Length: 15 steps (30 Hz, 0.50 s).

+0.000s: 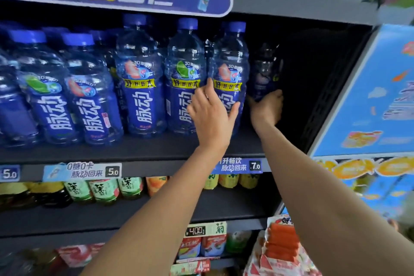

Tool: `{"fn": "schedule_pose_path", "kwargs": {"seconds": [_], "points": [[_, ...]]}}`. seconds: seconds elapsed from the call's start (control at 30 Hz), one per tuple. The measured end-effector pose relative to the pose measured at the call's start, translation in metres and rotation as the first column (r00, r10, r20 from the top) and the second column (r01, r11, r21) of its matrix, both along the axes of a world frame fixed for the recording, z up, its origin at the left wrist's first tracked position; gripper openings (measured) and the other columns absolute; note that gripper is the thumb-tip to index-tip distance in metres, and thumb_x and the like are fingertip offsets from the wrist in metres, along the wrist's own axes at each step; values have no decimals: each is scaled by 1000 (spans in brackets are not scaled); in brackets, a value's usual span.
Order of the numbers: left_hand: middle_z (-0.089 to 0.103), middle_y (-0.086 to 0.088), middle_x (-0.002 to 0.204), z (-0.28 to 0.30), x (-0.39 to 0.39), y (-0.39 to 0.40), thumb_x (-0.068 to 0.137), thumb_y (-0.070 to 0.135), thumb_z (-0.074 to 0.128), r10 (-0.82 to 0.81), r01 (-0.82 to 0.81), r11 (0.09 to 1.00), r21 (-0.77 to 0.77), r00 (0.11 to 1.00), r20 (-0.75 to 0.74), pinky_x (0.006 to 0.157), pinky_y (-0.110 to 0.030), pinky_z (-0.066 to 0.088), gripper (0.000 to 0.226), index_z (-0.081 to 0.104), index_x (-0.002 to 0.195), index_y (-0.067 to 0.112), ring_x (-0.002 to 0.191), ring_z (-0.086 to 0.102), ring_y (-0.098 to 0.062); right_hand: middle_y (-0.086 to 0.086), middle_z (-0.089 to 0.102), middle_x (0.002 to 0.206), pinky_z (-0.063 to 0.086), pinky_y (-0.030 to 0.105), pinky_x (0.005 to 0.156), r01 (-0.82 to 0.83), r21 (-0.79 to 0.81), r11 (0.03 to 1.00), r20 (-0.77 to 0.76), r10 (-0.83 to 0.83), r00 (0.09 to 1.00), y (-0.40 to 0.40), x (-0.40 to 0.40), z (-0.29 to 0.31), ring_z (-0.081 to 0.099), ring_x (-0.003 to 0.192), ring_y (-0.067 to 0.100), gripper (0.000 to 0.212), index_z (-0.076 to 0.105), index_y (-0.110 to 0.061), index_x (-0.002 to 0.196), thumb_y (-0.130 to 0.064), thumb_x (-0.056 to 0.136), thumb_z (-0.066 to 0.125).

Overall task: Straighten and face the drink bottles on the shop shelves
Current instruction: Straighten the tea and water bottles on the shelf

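Large blue-capped bottles with blue labels stand in a row on the dark shelf (134,152). My left hand (211,114) grips the rightmost front bottle (230,67) low on its label, thumb on the left side and fingers round the right. Deeper in the dark gap to the right, my right hand (267,107) holds the base of another blue bottle (265,69), which sits back in shadow. Two tall bottles (140,78) (186,74) stand just left of the gripped one, labels facing out.
Smaller blue bottles (89,96) crowd the shelf's left half. The shelf's right end is a dark gap bounded by a side panel (324,96). Tea bottles (105,190) fill the shelf below; snack packs (282,244) and a blue display (376,96) stand at right.
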State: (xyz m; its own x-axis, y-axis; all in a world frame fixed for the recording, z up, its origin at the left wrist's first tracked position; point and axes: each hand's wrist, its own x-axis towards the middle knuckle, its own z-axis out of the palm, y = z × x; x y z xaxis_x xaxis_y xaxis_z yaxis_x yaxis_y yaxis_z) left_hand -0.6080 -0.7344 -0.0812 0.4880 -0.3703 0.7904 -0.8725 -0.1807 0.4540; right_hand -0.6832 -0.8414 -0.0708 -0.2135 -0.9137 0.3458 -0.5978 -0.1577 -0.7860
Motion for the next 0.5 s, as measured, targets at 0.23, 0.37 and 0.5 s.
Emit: {"fn": "schedule_pose_path", "kwargs": {"seconds": [0.23, 0.37, 0.5], "points": [[49, -19, 124, 18, -6, 17, 81, 40, 68, -80, 101, 976, 194, 991, -111, 92, -41, 38, 74, 38, 135, -1, 112, 49, -33, 16, 49, 126, 43, 40, 84, -2, 3, 1000, -5, 2, 1000, 73, -21, 1, 50, 117, 33, 70, 39, -1, 119, -40, 73, 76], [40, -15, 133, 25, -5, 23, 87, 42, 59, -87, 121, 960, 254, 986, -141, 99, -38, 32, 73, 27, 141, 3, 122, 41, -30, 15, 47, 124, 44, 41, 82, 0, 24, 1000, 1, 0, 1000, 93, -33, 0, 49, 116, 32, 72, 38, -2, 116, -41, 70, 79], [38, -14, 135, 29, -7, 24, 88, 42, 58, -74, 113, 950, 290, 987, -142, 99, -38, 31, 73, 25, 141, 4, 123, 40, -29, 15, 38, 136, 37, 36, 100, -169, 88, 982, 234, 145, 961, 89, -42, 10, 39, 126, 29, 81, 29, -4, 137, -27, 75, 76]]}}
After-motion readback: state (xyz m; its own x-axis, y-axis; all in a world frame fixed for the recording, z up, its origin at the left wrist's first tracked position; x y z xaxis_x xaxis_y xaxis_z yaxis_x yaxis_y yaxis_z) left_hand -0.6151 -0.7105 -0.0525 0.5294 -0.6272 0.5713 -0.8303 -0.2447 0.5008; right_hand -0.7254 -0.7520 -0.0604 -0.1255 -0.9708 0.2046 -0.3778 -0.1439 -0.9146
